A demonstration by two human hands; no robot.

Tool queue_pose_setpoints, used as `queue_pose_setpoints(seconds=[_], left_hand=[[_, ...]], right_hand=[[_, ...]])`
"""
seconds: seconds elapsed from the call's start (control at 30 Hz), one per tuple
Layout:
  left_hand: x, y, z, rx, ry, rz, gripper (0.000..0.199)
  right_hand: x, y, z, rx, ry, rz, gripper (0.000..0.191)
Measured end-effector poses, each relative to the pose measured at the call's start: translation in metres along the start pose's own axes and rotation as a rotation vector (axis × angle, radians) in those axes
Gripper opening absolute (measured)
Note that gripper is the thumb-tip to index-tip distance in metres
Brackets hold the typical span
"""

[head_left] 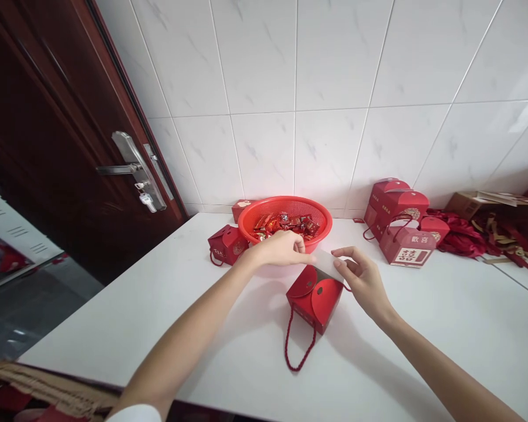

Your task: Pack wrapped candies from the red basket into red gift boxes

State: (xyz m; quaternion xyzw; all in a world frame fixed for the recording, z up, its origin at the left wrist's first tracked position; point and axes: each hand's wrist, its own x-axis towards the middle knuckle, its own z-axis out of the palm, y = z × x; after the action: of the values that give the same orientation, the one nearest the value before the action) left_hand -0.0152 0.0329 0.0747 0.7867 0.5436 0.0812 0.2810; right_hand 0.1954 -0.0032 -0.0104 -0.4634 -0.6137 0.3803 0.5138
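A small red gift box [319,299] with rounded top flaps stands on the white table in front of me, a dark red cord handle hanging toward the near side. At its far side a flap with a pale inner face [328,264] stands raised. My left hand [284,247] pinches the left end of this flap, its fingers curled. On the flap's right end, my right hand [356,272] closes thumb and fingers. Just behind my left hand sits an orange-red plastic basket [286,202] holding wrapped candies [286,223].
Another red box [229,245] stands left of the basket, and one more [242,208] is behind it. Several red boxes [398,217] are grouped at the right, beside dark red cloth [462,234] and a cardboard box [466,205]. A tiled wall borders the table [136,293].
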Motion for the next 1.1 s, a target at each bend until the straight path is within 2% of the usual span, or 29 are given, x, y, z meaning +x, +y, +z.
queue_pose_setpoints(seconds=[0.1,0.2,0.33,0.43,0.6,0.7,0.77,0.9,0.97,1.1], left_hand=[[-0.009,0.010,0.020,0.036,0.093,0.024,0.053],[-0.017,0.010,0.039,0.039,0.129,-0.018,0.042],[-0.024,-0.003,0.049,-0.132,0.249,-0.017,0.023],[-0.025,-0.020,0.053,-0.306,0.312,0.019,0.022],[-0.025,-0.048,0.070,-0.476,0.257,0.015,0.021],[-0.027,-0.054,0.083,-0.553,0.230,-0.027,0.017],[-0.029,-0.053,0.089,-0.567,0.244,-0.017,0.017],[-0.030,-0.046,0.098,-0.481,0.312,0.042,0.031],[-0.030,-0.044,0.102,-0.441,0.366,0.057,0.027],[-0.026,-0.042,0.110,-0.407,0.546,0.145,0.010]], right_hand=[[0.001,0.011,0.003,0.009,0.019,-0.014,0.031],[0.000,0.019,0.004,0.003,0.048,-0.046,0.029],[-0.007,0.024,0.004,-0.006,0.059,0.041,0.031],[-0.013,0.024,0.007,-0.024,0.017,0.130,0.040],[-0.018,0.019,0.012,-0.083,-0.072,0.197,0.050],[-0.020,0.013,0.012,-0.095,-0.142,0.215,0.055],[-0.022,0.010,0.011,-0.103,-0.215,0.243,0.060],[-0.026,0.007,0.011,-0.175,-0.374,0.298,0.072],[-0.027,0.008,0.013,-0.225,-0.377,0.287,0.073],[-0.027,0.009,0.019,-0.340,-0.306,0.183,0.070]])
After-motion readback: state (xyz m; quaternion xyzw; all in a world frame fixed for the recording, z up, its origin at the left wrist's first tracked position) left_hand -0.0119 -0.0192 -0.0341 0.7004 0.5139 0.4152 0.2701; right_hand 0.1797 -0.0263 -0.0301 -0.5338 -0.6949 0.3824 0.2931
